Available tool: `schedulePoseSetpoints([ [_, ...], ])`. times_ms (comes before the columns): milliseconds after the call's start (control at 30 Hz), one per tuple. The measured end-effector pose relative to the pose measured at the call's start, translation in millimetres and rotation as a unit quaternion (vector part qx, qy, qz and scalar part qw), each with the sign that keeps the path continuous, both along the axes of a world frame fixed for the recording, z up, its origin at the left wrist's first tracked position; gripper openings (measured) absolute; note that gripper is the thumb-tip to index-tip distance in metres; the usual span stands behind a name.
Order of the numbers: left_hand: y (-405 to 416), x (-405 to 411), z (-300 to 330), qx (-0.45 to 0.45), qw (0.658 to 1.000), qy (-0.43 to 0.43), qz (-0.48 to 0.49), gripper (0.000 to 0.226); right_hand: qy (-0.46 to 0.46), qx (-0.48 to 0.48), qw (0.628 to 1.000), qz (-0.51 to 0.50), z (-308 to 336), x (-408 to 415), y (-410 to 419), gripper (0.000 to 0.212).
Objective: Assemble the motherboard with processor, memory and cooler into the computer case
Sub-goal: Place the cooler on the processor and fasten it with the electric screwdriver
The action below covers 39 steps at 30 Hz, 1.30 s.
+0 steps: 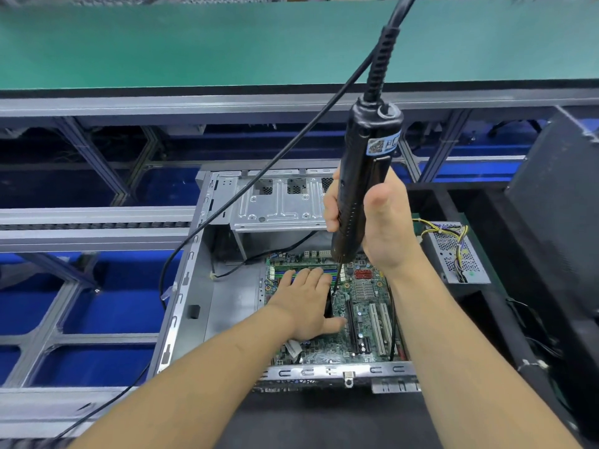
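Observation:
An open grey computer case (184, 286) lies on its side in front of me. The green motherboard (363, 322) sits inside it, with memory sticks at its far edge and white expansion slots on the right. My left hand (304, 303) lies flat with straight fingers on a black part of the board. My right hand (372, 222) grips a black electric screwdriver (366, 163) held upright. Its thin bit (337, 278) comes down to the board just right of my left fingertips.
The screwdriver's black cable (259, 176) loops left over the case. A drive cage (275, 202) fills the case's far end. A power supply (453, 251) with coloured wires lies to the right, beside a black box (551, 202). Conveyor rails (97, 218) run to the left.

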State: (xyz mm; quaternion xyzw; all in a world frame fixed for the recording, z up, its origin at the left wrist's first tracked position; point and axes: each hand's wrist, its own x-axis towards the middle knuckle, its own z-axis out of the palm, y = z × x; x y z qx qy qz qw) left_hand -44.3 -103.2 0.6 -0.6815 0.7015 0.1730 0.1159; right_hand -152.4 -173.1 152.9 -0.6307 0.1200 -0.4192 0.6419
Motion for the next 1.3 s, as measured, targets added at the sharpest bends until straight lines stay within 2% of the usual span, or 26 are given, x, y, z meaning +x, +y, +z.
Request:
schedulePoseSetpoints([
  [300,-1,0,-1,0.006,1.0,0.003,0.003,0.095,-0.015,0.011,1.0,-0.003,-1,5,0,0.075],
  [467,0,2,-2,-0.005,1.0,0.017,0.001,0.096,-0.028,0.026,0.999,-0.012,3,3,0,0.087],
  [600,5,8,-4,-0.049,0.998,0.043,-0.009,0.097,-0.047,0.041,0.997,-0.041,6,0,2,0.087],
  [767,7,13,0,-0.053,0.997,0.047,-0.038,0.118,-0.057,0.041,0.995,-0.072,8,-5,14,0.085],
  [900,9,10,0,-0.078,0.996,0.033,-0.039,0.114,-0.084,0.032,0.993,-0.078,17,-9,25,0.088],
  [1200,13,10,-1,-0.06,0.998,0.025,-0.025,0.116,-0.07,0.054,0.991,-0.105,11,-19,32,0.098],
  [1300,12,10,-1,-0.056,0.998,0.022,-0.025,0.116,-0.059,0.057,0.991,-0.105,9,-19,33,0.092],
])
